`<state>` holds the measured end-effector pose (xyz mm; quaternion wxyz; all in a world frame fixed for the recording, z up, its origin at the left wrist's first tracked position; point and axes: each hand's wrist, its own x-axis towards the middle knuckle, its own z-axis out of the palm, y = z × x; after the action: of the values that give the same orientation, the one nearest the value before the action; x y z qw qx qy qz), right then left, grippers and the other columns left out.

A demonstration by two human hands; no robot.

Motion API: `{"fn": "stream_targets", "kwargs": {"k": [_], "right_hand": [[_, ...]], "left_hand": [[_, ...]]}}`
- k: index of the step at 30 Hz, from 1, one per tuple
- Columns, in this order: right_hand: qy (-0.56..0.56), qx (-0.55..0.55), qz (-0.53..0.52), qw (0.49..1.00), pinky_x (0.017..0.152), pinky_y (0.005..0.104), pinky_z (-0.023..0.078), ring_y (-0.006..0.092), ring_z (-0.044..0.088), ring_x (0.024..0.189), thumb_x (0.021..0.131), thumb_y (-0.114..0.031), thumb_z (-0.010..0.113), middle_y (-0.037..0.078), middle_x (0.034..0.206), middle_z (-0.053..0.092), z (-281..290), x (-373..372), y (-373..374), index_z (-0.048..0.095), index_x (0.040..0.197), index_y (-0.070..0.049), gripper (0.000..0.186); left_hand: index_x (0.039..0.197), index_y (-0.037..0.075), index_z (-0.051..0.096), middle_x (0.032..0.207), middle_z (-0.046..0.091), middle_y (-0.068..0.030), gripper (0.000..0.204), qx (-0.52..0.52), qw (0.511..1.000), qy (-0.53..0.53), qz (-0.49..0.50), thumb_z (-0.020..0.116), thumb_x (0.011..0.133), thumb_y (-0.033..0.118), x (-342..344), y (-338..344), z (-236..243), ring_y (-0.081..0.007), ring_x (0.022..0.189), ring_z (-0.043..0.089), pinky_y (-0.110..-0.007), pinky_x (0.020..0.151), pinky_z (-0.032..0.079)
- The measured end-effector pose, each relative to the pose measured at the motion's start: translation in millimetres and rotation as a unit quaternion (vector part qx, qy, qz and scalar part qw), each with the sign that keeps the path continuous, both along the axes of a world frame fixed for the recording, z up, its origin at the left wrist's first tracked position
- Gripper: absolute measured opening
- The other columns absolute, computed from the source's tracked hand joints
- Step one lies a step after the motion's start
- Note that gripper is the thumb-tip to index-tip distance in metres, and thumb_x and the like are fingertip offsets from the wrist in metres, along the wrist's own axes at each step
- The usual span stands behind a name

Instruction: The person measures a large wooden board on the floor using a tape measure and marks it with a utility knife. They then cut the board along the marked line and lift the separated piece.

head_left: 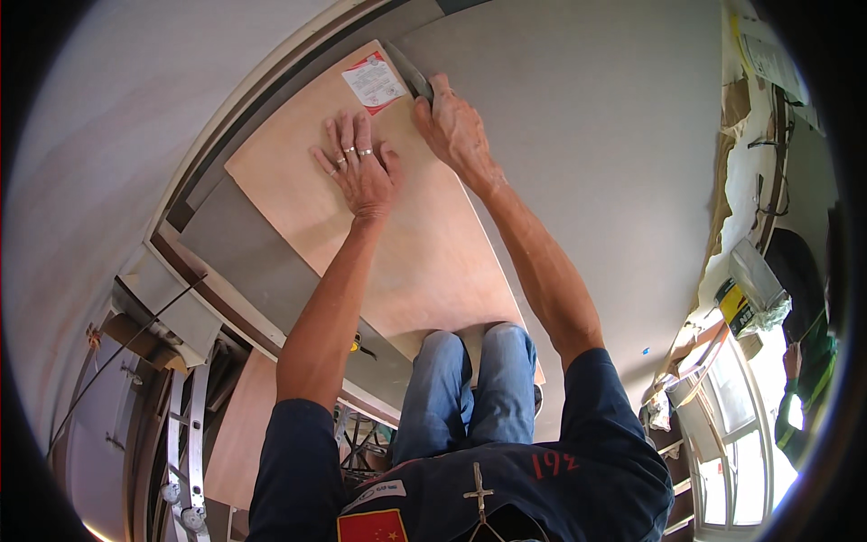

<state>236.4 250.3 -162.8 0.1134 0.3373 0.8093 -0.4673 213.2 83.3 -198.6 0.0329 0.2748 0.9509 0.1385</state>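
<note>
A pale plywood board (406,262) with a red-and-white paper label (373,82) lies on a wide grey panel surface. My left hand (363,167) presses flat on the board below the label, fingers spread, with rings on them. At the board's far right edge, my right hand (452,126) is closed round a hand tool with a long grey blade (411,70). The blade runs along that edge beside the label. Teeth cannot be made out, and the grip hides most of the handle. My knees, in blue jeans, rest on the near end of the board.
The grey panel (596,135) spreads to the right. A small yellow-and-black tool, perhaps a tape measure (358,344), lies left of my knees. A metal ladder (187,443) stands lower left. At right are torn brown paper (727,154), a plastic-wrapped bundle (759,289) and a person in dark clothes (799,334).
</note>
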Motion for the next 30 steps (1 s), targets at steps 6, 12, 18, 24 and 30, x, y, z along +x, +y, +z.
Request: {"fn": "stream_targets", "kwargs": {"k": [6,12,18,24,30], "right_hand": [[0.007,0.017,0.003,1.0,0.076,0.0523,0.047,0.0453,0.061,0.083,0.089,-0.023,0.046,0.028,0.094,0.061,-3,-1,-3,0.042,0.105,0.0,0.028],[0.008,0.049,0.036,0.998,0.072,0.0511,0.049,0.0449,0.061,0.077,0.088,-0.019,0.047,0.028,0.084,0.062,-4,-3,-6,0.042,0.102,0.003,0.026],[0.004,0.071,0.082,0.994,0.066,0.0491,0.051,0.0439,0.062,0.068,0.087,-0.017,0.049,0.025,0.074,0.063,-4,-7,-1,0.042,0.099,0.005,0.026],[0.012,0.104,0.111,0.988,0.064,0.0503,0.052,0.0451,0.061,0.071,0.088,-0.018,0.049,0.025,0.075,0.062,-27,24,-12,0.042,0.098,0.003,0.024],[-0.114,0.016,0.071,0.991,0.066,0.0511,0.05,0.0452,0.059,0.08,0.091,-0.018,0.048,0.027,0.084,0.058,3,178,-50,0.04,0.099,0.001,0.022]], "left_hand": [[0.141,0.012,0.032,0.148,0.029,-0.0105,0.061,0.003,1.0,-0.008,0.002,0.05,0.084,0.02,1,0,1,-0.0344,0.14,0.018,-0.061,0.11,0.003],[0.142,0.013,0.031,0.148,0.028,-0.0094,0.06,0.001,1.0,-0.011,0.0,0.05,0.085,0.021,2,-1,3,-0.0338,0.141,0.018,-0.061,0.11,0.003],[0.142,0.012,0.032,0.148,0.03,-0.0096,0.06,-0.002,1.0,-0.005,0.01,0.049,0.085,0.022,3,-1,1,-0.0332,0.141,0.018,-0.06,0.11,0.003],[0.14,0.011,0.035,0.148,0.03,-0.0096,0.059,0.002,1.0,0.004,0.004,0.05,0.084,0.022,3,0,0,-0.0319,0.141,0.02,-0.061,0.11,0.005],[0.14,0.012,0.035,0.148,0.031,-0.0092,0.06,-0.008,0.999,0.033,0.007,0.051,0.084,0.024,4,-1,-7,-0.0315,0.14,0.023,-0.061,0.11,0.009]]}}
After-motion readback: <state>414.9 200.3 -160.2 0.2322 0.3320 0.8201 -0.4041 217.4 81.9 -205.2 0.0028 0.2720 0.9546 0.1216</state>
